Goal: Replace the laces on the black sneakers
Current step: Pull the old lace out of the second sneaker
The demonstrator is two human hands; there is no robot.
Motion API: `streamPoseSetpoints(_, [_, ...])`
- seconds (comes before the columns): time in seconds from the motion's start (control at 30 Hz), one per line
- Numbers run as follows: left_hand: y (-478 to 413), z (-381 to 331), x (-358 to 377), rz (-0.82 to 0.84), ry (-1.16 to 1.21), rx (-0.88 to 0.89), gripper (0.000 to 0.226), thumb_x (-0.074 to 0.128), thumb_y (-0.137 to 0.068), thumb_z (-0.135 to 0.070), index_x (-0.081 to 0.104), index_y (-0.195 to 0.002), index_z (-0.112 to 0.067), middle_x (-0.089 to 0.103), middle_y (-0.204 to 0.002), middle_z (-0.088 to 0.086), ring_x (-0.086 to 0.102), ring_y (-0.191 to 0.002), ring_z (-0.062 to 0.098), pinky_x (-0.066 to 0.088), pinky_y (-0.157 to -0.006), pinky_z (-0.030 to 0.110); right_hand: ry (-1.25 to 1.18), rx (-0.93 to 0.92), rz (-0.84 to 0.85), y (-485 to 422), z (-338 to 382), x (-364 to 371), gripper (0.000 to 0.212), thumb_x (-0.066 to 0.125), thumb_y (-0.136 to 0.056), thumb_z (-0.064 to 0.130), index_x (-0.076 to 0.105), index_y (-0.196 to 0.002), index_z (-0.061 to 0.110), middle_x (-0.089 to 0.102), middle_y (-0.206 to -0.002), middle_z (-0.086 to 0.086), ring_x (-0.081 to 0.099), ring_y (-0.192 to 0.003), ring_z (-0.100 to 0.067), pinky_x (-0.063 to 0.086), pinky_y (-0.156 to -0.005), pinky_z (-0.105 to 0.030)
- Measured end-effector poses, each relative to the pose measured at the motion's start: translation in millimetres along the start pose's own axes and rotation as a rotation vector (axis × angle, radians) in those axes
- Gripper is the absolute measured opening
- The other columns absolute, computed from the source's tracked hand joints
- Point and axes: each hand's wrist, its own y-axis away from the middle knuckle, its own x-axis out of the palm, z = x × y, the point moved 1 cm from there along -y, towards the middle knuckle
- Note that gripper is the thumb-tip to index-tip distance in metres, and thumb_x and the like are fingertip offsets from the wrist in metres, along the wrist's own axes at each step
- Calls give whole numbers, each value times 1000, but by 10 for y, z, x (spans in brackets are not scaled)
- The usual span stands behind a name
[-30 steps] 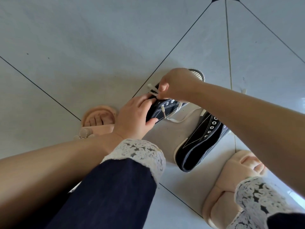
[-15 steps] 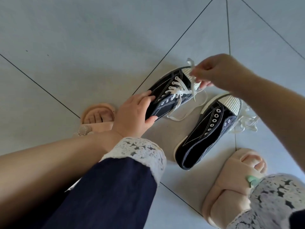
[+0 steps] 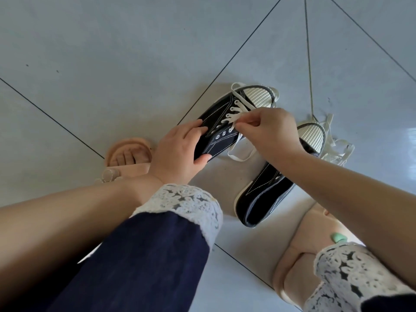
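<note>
Two black sneakers with white toe caps lie on the tiled floor. My left hand grips the heel end of the left sneaker, fingers over its top and thumb under its side. My right hand pinches the white lace at the sneaker's middle eyelets; a loose loop of lace trails on the floor beside it. The right sneaker lies unlaced under my right forearm, and a loose pile of white lace sits by its toe.
My feet in peach slippers stand either side of the sneakers, the left slipper by my left wrist and the right slipper below the right sneaker. My knees in dark trousers with white lace cuffs fill the lower frame. Grey floor tiles lie beyond.
My right hand had pulled the lace up and away toward the toe; it has come back down to the middle eyelets. My left hand has kept its hold on the heel.
</note>
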Motion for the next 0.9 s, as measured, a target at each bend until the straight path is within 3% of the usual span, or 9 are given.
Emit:
streamPoseSetpoints(0.13, [-7,-1,-2,8,-4,0,51,78,-67,-18,61,-112,0,57,-124,14,57,-107,35,45,-91,43,-66,73,-18,-4,13,69,16,69,-79,24,63,-64,29,60,-68,18,58,-69,-3,48,-63,-20])
streamPoseSetpoints(0.3, [-5,-10,-9,3,-10,2,51,79,-66,-17,61,-110,1,58,-123,15,58,-105,36,45,-90,43,-95,154,1,-23,12,96,28,70,-79,26,58,-53,26,59,-63,14,60,-70,-8,47,-61,-21])
streamPoseSetpoints(0.43, [-3,-16,-5,9,-9,0,51,78,-67,-17,61,-112,0,57,-123,14,57,-106,35,44,-91,42,-152,224,52,-29,16,157,24,66,-78,20,66,-69,-2,55,-61,-6,42,-50,-9,37,-47,-17])
streamPoseSetpoints(0.6, [14,-2,-13,3,11,-9,51,77,-68,-18,60,-113,-3,56,-125,9,56,-109,30,42,-92,36,-516,472,228,-123,2,29,9,66,-79,13,67,-70,12,68,-63,-4,57,-54,-10,42,-44,-17])
streamPoseSetpoints(0.7, [22,7,-6,3,29,-25,49,75,-70,-17,59,-114,-3,55,-127,9,55,-111,30,40,-94,34,-544,452,218,-113,-27,33,11,63,-82,12,63,-71,15,69,-60,1,63,-56,-8,39,-40,-13])
streamPoseSetpoints(0.8, [15,6,2,10,34,-41,49,74,-72,-18,59,-116,-5,54,-129,7,53,-113,29,37,-96,33,-565,441,154,-94,-20,61,18,62,-83,10,58,-67,17,64,-55,6,58,-47,-3,35,-37,-11])
streamPoseSetpoints(0.9, [13,0,-2,14,50,-46,48,73,-73,-18,58,-117,-6,53,-130,5,52,-114,29,38,-96,34,-818,615,306,-134,-29,-8,9,55,-86,6,57,-79,12,56,-58,1,42,-36,-3,30,-34,-13])
